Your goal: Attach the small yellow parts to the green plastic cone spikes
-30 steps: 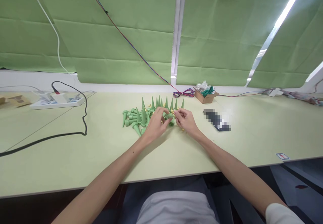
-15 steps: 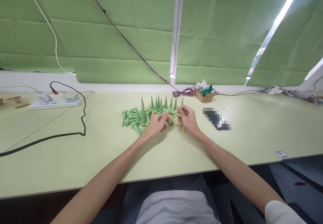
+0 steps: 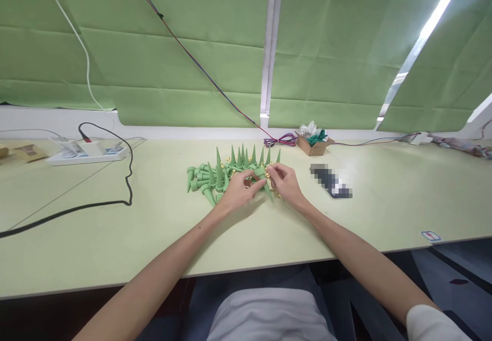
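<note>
My left hand (image 3: pixel 241 188) is closed, thumb and fingers around a green plastic spike (image 3: pixel 268 191) that tilts with its point down to the right. Part of that spike is hidden behind the thumb. My right hand (image 3: pixel 285 181) is close beside it, thumb and forefinger pinched on a small yellow piece (image 3: pixel 268 174), mostly covered by the fingertips. Behind and left of my hands is a cluster of similar green spikes (image 3: pixel 219 176), some upright on their caps, others lying down. Small yellow pieces are scattered among them and under my right hand.
A blurred-out dark phone-like object (image 3: pixel 331 181) lies right of my hands. Behind it stands a small cardboard box (image 3: pixel 312 147) with plastic and green material, beside a coiled red-blue wire (image 3: pixel 282 140). A power strip (image 3: pixel 86 155) and black cable (image 3: pixel 128 187) occupy the left.
The green spike has swung from pointing right to pointing downward. My right hand has let go of its tip and now pinches a yellow piece near its upper end.
</note>
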